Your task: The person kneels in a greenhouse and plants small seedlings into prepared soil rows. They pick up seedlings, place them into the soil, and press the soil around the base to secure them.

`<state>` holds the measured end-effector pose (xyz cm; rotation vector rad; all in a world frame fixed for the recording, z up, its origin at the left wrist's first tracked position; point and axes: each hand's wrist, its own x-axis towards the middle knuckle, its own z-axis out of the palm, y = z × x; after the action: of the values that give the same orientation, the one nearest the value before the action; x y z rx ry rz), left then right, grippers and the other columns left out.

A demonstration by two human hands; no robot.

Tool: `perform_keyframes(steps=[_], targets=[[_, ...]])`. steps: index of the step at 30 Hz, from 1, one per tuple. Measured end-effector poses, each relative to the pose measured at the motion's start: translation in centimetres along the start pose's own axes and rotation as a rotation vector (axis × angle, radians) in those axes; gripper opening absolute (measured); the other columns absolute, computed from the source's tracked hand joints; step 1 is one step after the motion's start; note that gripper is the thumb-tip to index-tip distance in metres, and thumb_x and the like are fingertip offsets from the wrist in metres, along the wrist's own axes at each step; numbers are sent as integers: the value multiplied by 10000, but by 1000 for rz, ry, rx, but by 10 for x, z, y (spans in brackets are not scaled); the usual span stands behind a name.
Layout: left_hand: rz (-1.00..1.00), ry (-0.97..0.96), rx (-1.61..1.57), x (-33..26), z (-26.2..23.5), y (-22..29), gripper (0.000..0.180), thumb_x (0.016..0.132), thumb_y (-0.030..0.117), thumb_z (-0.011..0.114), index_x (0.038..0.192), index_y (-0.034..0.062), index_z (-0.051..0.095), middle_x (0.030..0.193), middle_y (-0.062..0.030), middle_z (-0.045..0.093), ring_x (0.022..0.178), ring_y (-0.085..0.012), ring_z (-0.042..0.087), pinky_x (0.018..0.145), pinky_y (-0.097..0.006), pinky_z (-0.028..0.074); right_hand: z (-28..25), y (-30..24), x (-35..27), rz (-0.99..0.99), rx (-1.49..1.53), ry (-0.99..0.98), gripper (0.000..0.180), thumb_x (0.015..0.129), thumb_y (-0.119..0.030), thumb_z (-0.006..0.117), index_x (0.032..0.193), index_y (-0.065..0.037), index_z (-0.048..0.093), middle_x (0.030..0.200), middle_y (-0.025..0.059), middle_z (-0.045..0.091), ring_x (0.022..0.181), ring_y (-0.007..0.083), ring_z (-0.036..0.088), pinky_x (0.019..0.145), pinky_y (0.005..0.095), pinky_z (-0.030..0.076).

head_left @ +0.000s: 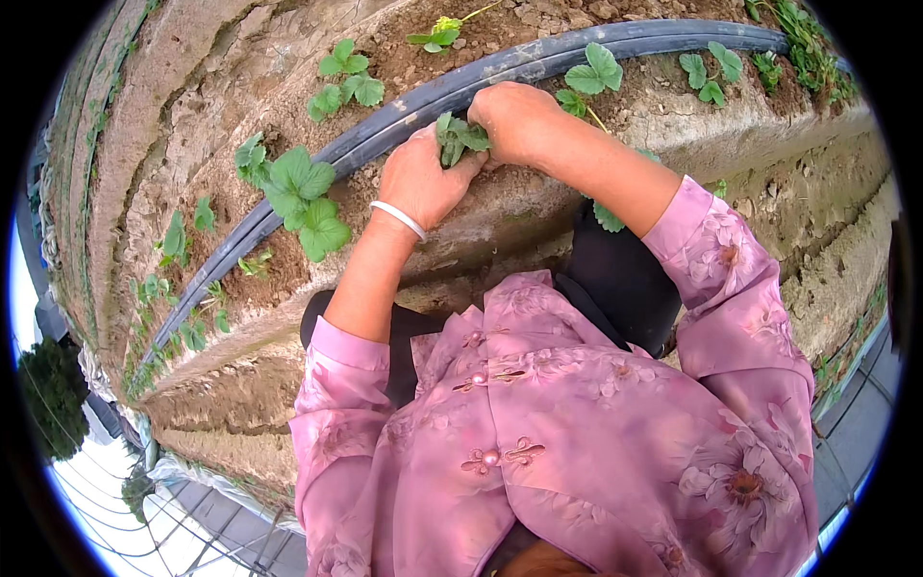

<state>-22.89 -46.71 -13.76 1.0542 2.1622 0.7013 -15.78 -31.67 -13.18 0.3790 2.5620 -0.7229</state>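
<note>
A small strawberry plant (pixel 458 140) with dull, drooping leaves stands between my two hands at the edge of the soil bed. My left hand (pixel 421 181), with a white band at the wrist, is closed round its lower part, thumb pointing to the right. From the other side my right hand (pixel 514 122) curls down against the leaves, its fingers bent and closed on the plant. Both sets of fingertips and the plant's base are hidden. Just beyond my hands runs a black drip hose (pixel 399 120), lying along the bed.
Larger strawberry plants grow along the hose: a leafy one (pixel 300 188) to the left, another (pixel 596 72) to the right and one (pixel 348 82) beyond it. A furrow (pixel 519 252) lies between the bed and my knees. Weeds (pixel 812 48) crowd the far right.
</note>
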Motion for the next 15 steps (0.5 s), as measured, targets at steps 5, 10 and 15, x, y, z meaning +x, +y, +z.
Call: perform_keyframes(steps=[5,10,15], targets=[[-1,129,268,-12,-13,-3,343,690,224,767,932,45,602,916,-198,644,894,-381,611,766,-448,486,8,2,-3,2,9,67,263,638,-151,795,869,-80,692,940,133,681,905,299,656,750,398,538],[-34,-41,300,5,-8,-3,336,640,264,783,838,14,676,836,-234,654,840,-395,632,761,-444,505,-14,1,-11,134,309,-95,307,632,-26,749,932,-60,694,851,196,665,869,359,639,763,427,517],[-1,-207,368,24,-15,-14,185,701,124,674,832,-7,685,847,-243,654,854,-387,639,784,-433,510,6,10,-4,-85,121,104,263,613,-21,742,869,-34,684,832,202,655,861,363,637,739,436,510]])
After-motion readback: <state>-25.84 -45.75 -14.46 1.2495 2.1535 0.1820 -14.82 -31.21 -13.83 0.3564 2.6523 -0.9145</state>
